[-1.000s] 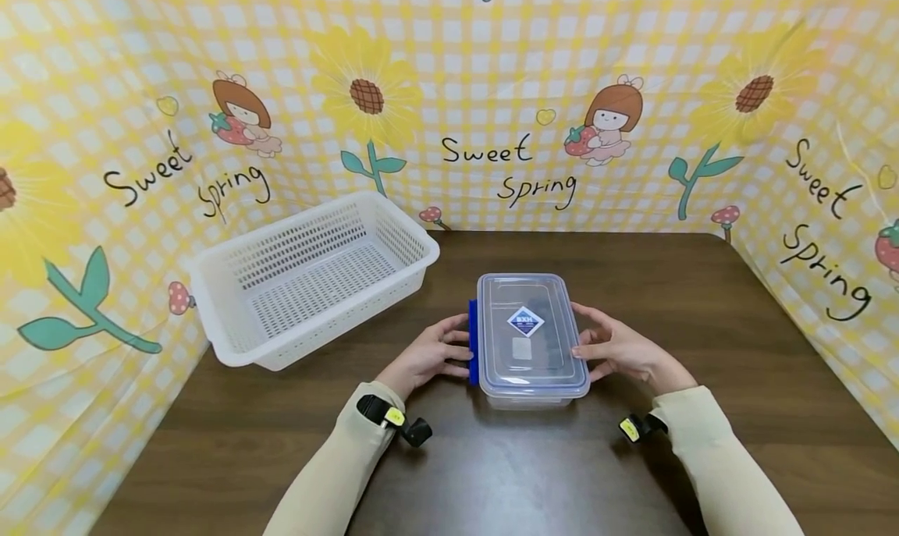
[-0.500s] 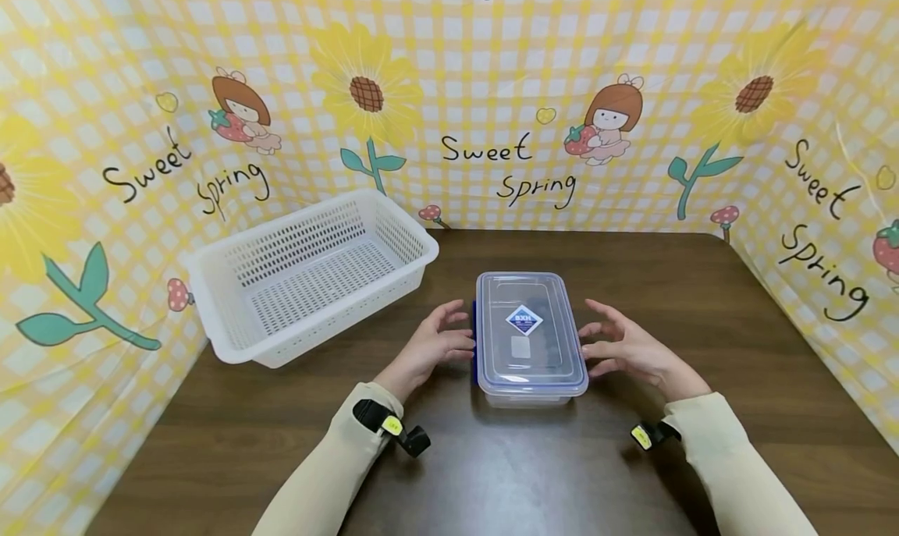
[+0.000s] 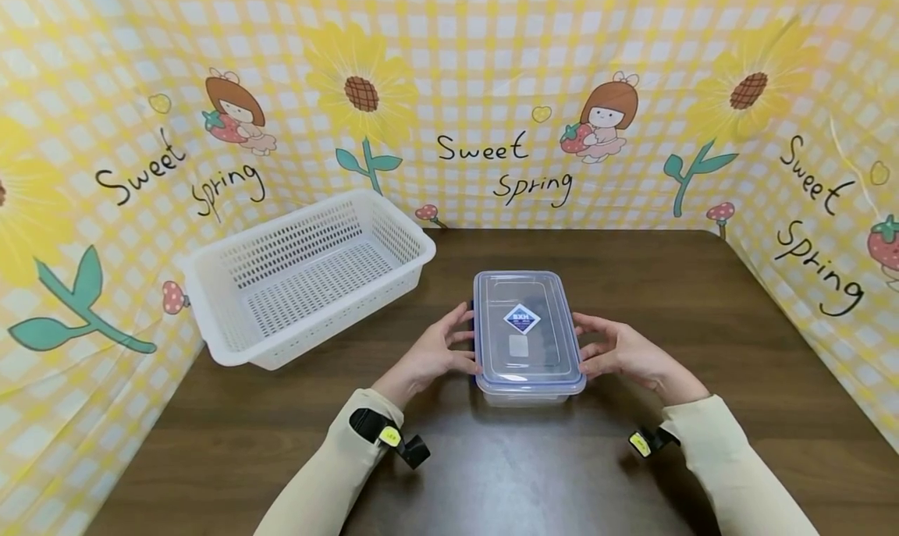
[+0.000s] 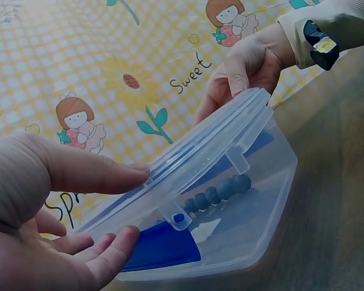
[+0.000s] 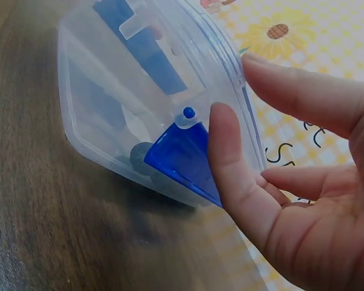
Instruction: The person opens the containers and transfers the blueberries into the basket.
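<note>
A clear plastic food container [image 3: 550, 349] with a blue-edged lid stands between both hands in the head view. My left hand [image 3: 430, 358] holds its left side, thumb on the lid's rim and fingertips at a blue latch [image 4: 167, 245], which hangs down along the wall. My right hand [image 3: 628, 358] holds the opposite side, with the thumb at the rim and a bent finger against another blue latch [image 5: 179, 159]. Through the wall, a row of dark rounded pieces [image 4: 213, 194] shows in the left wrist view; what they are is unclear.
A white perforated plastic basket [image 3: 337, 319] stands at the back left of the brown wooden table [image 3: 653, 275]. Behind and along the sides hangs a yellow checked cloth [image 3: 428, 68] with printed flowers and lettering.
The blue latch on the left side, sticking out a second ago, has swung in beneath the lid's edge. The right hand drew slightly away, then came back against the container.
</note>
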The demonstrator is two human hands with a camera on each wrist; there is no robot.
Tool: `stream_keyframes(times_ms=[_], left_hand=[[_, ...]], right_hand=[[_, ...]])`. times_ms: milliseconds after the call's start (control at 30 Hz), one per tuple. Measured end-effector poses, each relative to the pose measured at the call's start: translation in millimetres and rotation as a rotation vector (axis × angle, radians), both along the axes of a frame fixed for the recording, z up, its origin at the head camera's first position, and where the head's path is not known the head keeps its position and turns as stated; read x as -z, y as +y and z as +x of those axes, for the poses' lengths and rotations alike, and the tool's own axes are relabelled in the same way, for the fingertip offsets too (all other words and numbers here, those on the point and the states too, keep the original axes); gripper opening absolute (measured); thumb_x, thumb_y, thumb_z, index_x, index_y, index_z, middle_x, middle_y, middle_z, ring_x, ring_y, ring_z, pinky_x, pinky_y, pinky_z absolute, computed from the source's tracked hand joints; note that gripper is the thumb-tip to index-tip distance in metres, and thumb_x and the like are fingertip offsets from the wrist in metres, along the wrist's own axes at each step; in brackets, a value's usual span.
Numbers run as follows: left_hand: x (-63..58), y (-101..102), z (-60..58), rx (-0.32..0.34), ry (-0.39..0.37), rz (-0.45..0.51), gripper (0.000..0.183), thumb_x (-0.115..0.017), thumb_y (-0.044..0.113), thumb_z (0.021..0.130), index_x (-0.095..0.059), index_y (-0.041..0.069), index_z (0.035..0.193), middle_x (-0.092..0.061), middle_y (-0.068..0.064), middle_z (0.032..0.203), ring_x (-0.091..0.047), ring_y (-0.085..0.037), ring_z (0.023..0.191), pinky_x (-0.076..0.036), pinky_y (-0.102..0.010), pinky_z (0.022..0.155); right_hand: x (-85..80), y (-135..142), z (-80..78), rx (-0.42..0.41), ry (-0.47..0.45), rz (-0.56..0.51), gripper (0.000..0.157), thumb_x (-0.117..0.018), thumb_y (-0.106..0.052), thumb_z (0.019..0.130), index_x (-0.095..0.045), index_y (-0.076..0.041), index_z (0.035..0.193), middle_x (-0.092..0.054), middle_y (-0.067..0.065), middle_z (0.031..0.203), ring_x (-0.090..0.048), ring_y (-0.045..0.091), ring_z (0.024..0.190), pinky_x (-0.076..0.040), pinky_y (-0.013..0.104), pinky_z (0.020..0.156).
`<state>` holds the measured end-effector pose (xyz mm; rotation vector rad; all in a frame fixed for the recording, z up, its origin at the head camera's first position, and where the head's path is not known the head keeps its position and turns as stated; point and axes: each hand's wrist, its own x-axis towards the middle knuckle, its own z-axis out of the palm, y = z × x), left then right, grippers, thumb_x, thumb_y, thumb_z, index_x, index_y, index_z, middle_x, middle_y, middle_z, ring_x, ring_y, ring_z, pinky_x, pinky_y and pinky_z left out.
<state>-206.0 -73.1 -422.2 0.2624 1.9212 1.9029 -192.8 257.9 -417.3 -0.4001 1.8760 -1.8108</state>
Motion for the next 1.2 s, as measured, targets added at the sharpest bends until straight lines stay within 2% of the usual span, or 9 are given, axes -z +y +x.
stream_keyframes(times_ms=[133,267,600,800,1033,1200], left_hand=[[-1.0,1,0.6,0.002,-0.011,-0.001,0.107,-0.072,-0.024,0.073,-0.015,0.005,0.159,-0.029,-0.015,0.159,-0.048,-0.04,0.131,-0.054,-0.043,0.096],[-1.8,1,1.3,-0.007,-0.008,-0.025,0.104,-0.072,-0.024,0.073,-0.019,0.003,0.158,-0.032,-0.016,0.158,-0.054,-0.042,0.123,-0.054,-0.043,0.095],[-6.5,4,2.9,0.0,0.006,-0.078,0.103,-0.072,-0.024,0.071,-0.02,0.002,0.157,-0.034,-0.018,0.156,-0.057,-0.042,0.119,-0.053,-0.045,0.097],[-9.2,3,4.6,0.011,0.036,-0.069,0.102,-0.071,-0.025,0.07,-0.021,-0.001,0.156,-0.033,-0.021,0.156,-0.055,-0.045,0.121,-0.052,-0.046,0.098],[-22.4,4,4.5,-0.016,0.056,-0.046,0.106,-0.072,-0.027,0.069,-0.019,-0.001,0.157,-0.032,-0.018,0.157,-0.056,-0.043,0.12,-0.052,-0.047,0.098],[-32.4,8,2.6,-0.007,0.071,-0.022,0.106,-0.071,-0.028,0.069,-0.019,0.0,0.157,-0.031,-0.018,0.158,-0.052,-0.045,0.123,-0.053,-0.046,0.098]], right_hand=[[-1.8,0,-0.8,-0.009,-0.001,0.006,0.089,-0.072,0.011,0.084,-0.013,0.016,0.15,-0.049,0.015,0.116,-0.067,0.018,0.09,-0.062,0.034,0.071],[-3.3,0,-1.4,-0.017,0.015,0.03,0.091,-0.073,0.011,0.082,-0.013,0.016,0.15,-0.05,0.015,0.111,-0.067,0.019,0.089,-0.062,0.035,0.07],[-13.3,-1,0.0,-0.039,0.045,0.078,0.096,-0.076,0.009,0.081,-0.011,0.015,0.151,-0.053,0.022,0.112,-0.07,0.02,0.087,-0.062,0.035,0.074],[-21.1,-2,-0.9,-0.047,0.071,0.103,0.098,-0.077,0.009,0.079,-0.011,0.016,0.151,-0.054,0.023,0.112,-0.07,0.02,0.086,-0.061,0.033,0.076],[-29.4,-2,-0.9,-0.04,0.104,0.113,0.097,-0.079,0.007,0.079,-0.014,0.015,0.151,-0.053,0.024,0.113,-0.068,0.019,0.087,-0.061,0.033,0.079],[-36.6,2,0.8,-0.014,0.142,0.109,0.096,-0.079,0.008,0.079,-0.016,0.015,0.151,-0.054,0.02,0.111,-0.068,0.019,0.088,-0.06,0.033,0.078]])
